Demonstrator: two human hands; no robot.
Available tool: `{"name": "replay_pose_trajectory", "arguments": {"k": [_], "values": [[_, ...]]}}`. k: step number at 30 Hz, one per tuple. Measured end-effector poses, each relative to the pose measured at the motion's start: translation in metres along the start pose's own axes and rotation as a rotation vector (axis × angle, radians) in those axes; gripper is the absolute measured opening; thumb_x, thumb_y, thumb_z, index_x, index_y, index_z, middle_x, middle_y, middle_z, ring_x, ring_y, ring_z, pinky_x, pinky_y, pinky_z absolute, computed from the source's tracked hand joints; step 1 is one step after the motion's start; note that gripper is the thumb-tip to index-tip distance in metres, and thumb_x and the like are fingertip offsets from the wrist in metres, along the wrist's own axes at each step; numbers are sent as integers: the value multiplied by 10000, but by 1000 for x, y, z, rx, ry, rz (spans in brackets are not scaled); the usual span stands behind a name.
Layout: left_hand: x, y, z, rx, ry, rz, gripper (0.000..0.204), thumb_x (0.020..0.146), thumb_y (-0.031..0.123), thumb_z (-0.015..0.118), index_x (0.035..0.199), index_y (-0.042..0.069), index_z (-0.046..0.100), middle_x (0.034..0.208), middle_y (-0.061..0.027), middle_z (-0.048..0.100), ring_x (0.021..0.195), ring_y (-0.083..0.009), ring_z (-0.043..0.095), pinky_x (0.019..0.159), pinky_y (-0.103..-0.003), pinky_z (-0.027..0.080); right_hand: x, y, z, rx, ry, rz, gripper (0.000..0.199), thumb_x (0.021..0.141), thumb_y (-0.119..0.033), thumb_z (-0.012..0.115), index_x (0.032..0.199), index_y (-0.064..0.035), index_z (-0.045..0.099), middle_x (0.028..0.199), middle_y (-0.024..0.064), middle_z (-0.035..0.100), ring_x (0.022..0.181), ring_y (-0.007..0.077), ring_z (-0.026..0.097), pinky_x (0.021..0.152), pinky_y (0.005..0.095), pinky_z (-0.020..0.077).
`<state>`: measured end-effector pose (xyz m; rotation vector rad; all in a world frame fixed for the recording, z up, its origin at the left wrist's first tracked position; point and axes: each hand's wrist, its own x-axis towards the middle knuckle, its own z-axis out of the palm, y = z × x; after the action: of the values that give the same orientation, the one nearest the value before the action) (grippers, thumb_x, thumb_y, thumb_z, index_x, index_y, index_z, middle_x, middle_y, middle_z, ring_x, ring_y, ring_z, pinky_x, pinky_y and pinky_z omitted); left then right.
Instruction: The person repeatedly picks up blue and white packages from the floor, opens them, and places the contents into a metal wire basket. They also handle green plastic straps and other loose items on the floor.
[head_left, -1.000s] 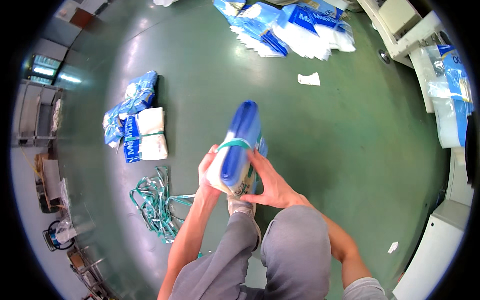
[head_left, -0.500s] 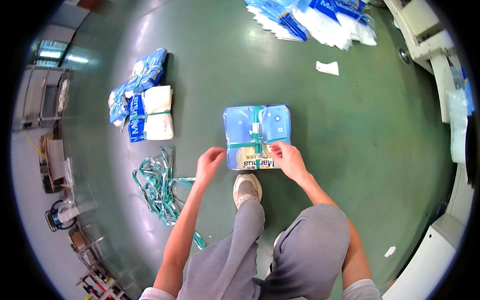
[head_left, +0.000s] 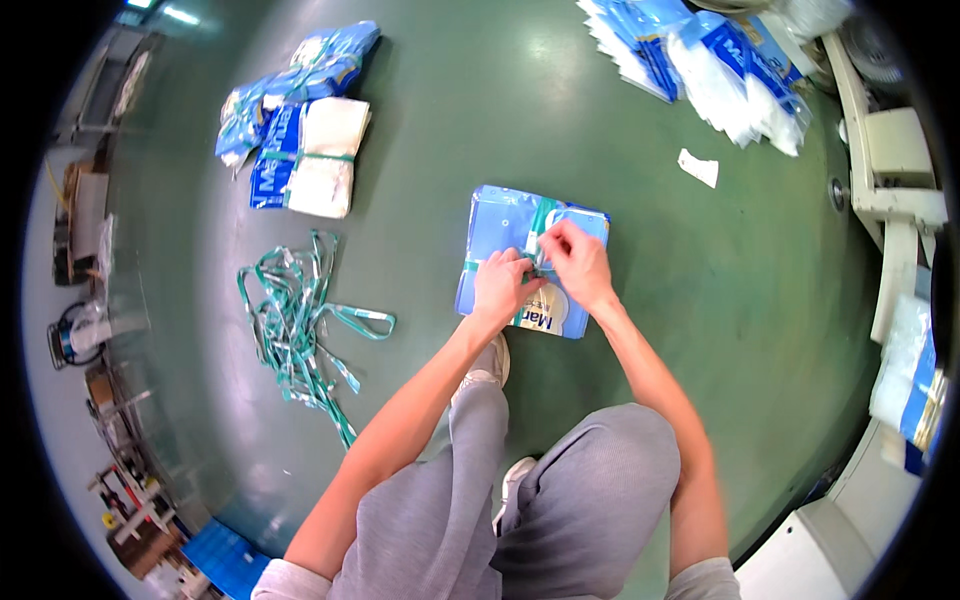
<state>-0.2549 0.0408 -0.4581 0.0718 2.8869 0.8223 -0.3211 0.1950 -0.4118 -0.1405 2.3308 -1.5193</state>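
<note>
A flat bundle of blue plastic bags [head_left: 490, 215] lies on the floor in front of my feet. A green strap [head_left: 542, 212] runs over it both ways and crosses near the middle. My left hand [head_left: 505, 288] is on the bundle at the crossing, its fingers closed on the strap and partly hiding it. Just to the right, my right hand [head_left: 580, 265] is curled in a pinch on the strap, slightly above the bundle. My hands cover the knot itself.
A tangled heap of green straps [head_left: 290, 320] lies on the floor to the left. Beyond it are tied bag bundles [head_left: 330, 150]. Loose blue and white bags [head_left: 720, 80] lie at the far right near a white machine frame [head_left: 900, 215]. A paper scrap [head_left: 698, 167] is on the floor.
My left hand has moved right from the floor onto the bundle. My right hand has shifted up to the strap crossing. The bundle appears slightly turned, and the whole view has shifted.
</note>
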Motion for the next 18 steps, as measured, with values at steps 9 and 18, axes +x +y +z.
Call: {"name": "replay_pose_trajectory", "arguments": {"k": [9,18], "values": [[-31,-8,-29,-316,24,-30,171,880,209,716,915,42,720,982,-87,616,943,-271,600,808,-384,495,29,-51,-46,87,108,-194,295,950,-214,672,1156,-26,577,956,87,671,858,211,648,808,345,520],[-45,-93,-147,-279,633,-437,163,964,126,603,1085,18,610,965,-71,628,870,-185,597,808,-325,491,-68,38,1,-347,155,18,345,850,-188,763,1108,-44,585,984,108,633,943,304,616,820,415,511]]}}
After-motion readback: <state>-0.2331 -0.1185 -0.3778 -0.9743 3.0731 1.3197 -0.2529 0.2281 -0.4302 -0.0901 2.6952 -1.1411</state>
